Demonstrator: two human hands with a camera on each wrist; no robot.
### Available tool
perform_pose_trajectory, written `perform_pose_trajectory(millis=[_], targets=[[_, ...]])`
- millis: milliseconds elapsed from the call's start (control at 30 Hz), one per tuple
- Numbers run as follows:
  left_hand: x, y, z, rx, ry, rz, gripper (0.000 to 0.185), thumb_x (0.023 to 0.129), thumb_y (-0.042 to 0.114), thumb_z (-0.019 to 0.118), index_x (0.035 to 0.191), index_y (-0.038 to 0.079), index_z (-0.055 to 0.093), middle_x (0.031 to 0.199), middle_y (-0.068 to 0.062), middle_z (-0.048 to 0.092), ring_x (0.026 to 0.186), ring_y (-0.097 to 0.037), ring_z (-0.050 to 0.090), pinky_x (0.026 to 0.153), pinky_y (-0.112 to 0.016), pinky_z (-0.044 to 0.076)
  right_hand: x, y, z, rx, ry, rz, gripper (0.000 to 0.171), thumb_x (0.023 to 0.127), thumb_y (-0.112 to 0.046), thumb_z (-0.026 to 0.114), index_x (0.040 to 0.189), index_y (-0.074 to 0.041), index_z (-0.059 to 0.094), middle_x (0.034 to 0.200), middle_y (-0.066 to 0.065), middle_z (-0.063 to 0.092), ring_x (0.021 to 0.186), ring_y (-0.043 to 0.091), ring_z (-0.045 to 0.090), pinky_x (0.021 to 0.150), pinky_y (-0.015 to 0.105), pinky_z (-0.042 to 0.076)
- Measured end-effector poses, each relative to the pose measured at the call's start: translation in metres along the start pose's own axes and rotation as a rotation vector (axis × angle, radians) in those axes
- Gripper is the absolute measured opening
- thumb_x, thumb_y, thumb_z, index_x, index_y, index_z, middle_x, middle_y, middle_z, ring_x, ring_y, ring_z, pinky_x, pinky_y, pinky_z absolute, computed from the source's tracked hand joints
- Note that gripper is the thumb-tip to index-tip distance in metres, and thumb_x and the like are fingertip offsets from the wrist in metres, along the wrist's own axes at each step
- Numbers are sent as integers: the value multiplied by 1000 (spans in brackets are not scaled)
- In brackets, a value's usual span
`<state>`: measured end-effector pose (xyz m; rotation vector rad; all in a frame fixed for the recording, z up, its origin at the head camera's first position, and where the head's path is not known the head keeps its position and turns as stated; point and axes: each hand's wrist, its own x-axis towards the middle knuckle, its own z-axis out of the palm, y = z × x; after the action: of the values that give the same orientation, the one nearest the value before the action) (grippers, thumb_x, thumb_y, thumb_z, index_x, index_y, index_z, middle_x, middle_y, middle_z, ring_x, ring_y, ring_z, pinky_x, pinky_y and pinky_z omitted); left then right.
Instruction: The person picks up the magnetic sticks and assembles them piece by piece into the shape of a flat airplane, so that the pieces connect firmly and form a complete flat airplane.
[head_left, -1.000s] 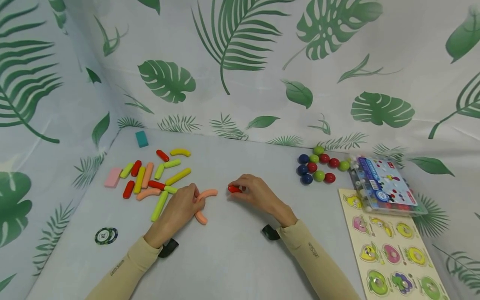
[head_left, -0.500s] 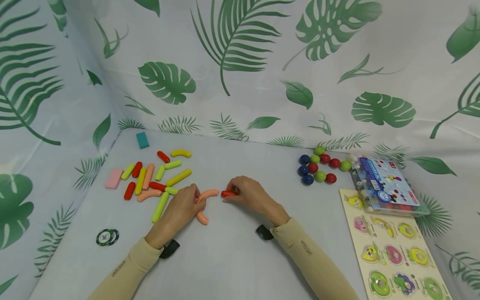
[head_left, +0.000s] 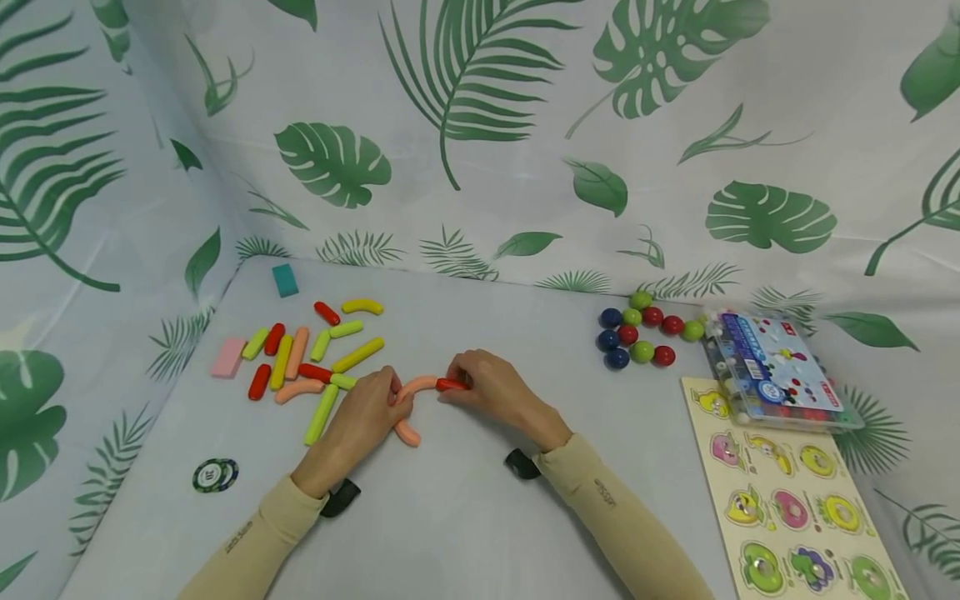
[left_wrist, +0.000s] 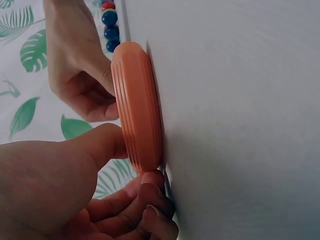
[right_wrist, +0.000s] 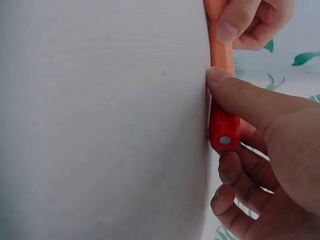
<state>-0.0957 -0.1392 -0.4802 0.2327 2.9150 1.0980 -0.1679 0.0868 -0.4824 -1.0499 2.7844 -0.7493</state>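
My left hand [head_left: 365, 414] pinches two curved orange magnetic rods where they meet. One orange rod [head_left: 418, 383] arches up and to the right; the other orange rod [head_left: 407, 432] points down toward me, and its ribbed side fills the middle of the left wrist view. Between thumb and fingers, my right hand [head_left: 498, 387] holds a short red magnetic rod [head_left: 448, 384] whose far end meets the tip of the upper orange rod. A round silvery spot shows on the red rod's near end [right_wrist: 225, 140] in the right wrist view.
Left of my left hand lie several loose rods in red, yellow [head_left: 358, 355], lime and orange, with a pink block [head_left: 228, 357] and a teal block [head_left: 285, 280]. Two poker chips [head_left: 215, 475] lie nearer. Coloured balls [head_left: 627, 335], a clear case [head_left: 783, 367] and a fruit puzzle board [head_left: 787, 506] are at right.
My right hand has moved left with the red rod, closing the gap to the upper orange rod until their ends meet. My left hand has stayed nearly still.
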Motion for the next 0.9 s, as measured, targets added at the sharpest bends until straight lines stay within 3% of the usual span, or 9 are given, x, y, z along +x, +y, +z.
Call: perform_pose_trajectory(millis=[733, 900], targets=[[3, -4, 1, 54, 59, -37, 25, 95, 23, 72, 95, 2, 58, 69, -4, 49, 57, -14, 44, 50, -23, 35, 19, 2, 0, -28, -20, 5, 28, 87, -37, 80, 101, -15, 71, 93, -4, 67, 86, 11, 60, 78, 28, 52], [4, -4, -10, 25, 75, -45, 30, 96, 30, 71, 98, 2, 62, 72, -4, 53, 61, -15, 48, 54, -24, 40, 13, 4, -3, -5, -17, 34, 31, 86, -37, 81, 103, -13, 71, 96, -3, 67, 88, 12, 58, 80, 30, 52]])
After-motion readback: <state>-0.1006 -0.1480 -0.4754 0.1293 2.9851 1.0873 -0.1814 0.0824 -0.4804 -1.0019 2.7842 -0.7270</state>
